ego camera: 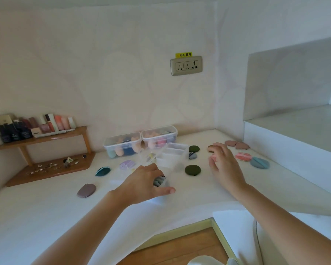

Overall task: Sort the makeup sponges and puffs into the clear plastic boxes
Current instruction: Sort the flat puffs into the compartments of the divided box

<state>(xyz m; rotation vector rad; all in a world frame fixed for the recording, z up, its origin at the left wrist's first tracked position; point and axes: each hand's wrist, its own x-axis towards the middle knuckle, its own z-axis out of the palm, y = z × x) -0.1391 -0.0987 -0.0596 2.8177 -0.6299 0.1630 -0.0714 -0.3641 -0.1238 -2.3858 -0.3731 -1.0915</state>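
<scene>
Partly done: two lidded boxes point(140, 143) at 12 o'clock hold sponges. Left hand point(141, 183) grips clear box point(161, 183); right hand point(223, 162) released. Puffs point(192, 170) remain scattered, 9 to 2 o'clock.

soft, even daylight, faint shadows, no glare; wide-angle bending at the edges, with slight blur throughout.

Two lidded clear boxes point(140, 143) hold sponges; puffs point(192, 170) lie scattered on the counter

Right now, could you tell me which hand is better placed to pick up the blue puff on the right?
The right hand: it hovers nearest the blue puff, while the left hand rests on a clear box.
</scene>
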